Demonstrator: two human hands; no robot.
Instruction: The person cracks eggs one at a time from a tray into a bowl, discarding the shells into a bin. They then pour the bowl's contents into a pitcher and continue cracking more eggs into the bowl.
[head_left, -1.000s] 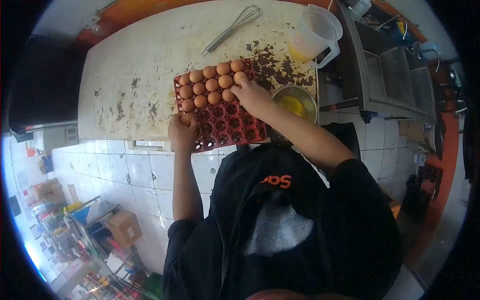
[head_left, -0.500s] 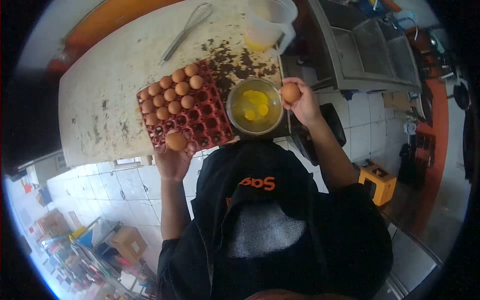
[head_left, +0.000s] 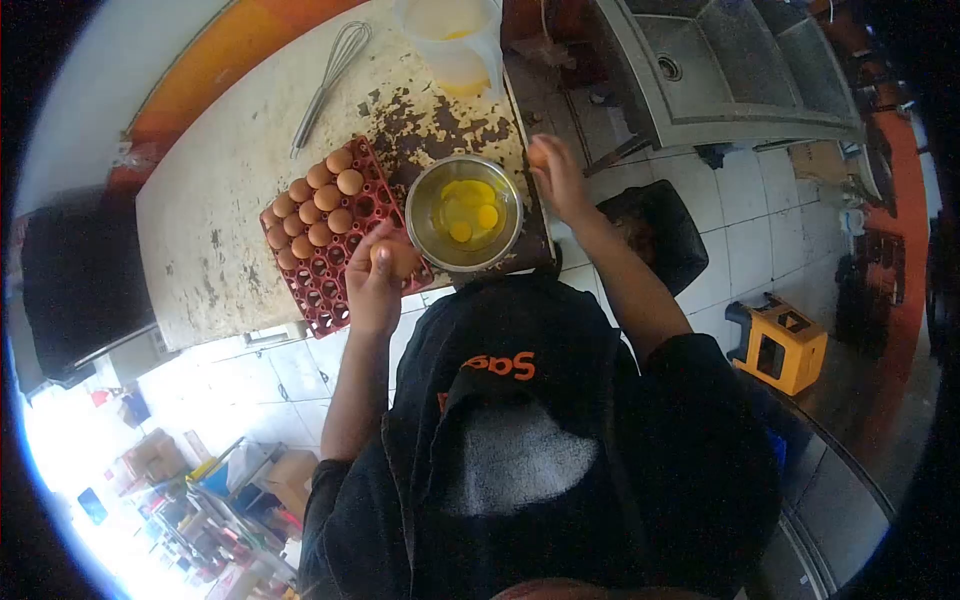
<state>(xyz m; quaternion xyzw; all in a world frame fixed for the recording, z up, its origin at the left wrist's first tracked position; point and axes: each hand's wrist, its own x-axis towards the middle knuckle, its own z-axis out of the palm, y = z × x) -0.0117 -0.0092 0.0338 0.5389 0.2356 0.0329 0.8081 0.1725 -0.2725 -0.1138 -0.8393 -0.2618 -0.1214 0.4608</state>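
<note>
A metal bowl point(head_left: 413, 215) at the table's front right corner holds raw eggs with several yolks. Closed round a brown egg point(head_left: 397, 262), my left hand point(head_left: 370, 285) is between the bowl and the red egg tray point(head_left: 328, 300), over the tray's right edge. Several brown eggs point(head_left: 327, 197) fill the tray's back and left cups. My right hand point(head_left: 560, 180) is just right of the bowl, past the table edge, fingers round another brown egg point(head_left: 538, 155), partly hidden.
A whisk point(head_left: 332, 85) lies behind the tray. The plastic jug point(head_left: 462, 60) with yellow liquid stands at the back right. Beyond are a metal sink point(head_left: 690, 65), a black bin point(head_left: 665, 240) and a yellow crate-like object point(head_left: 785, 345) on the tiled floor.
The view has shifted, so the table items appear further left. My left hand has come closer to the bowl with its egg. My right hand still holds its egg beside the bowl.
</note>
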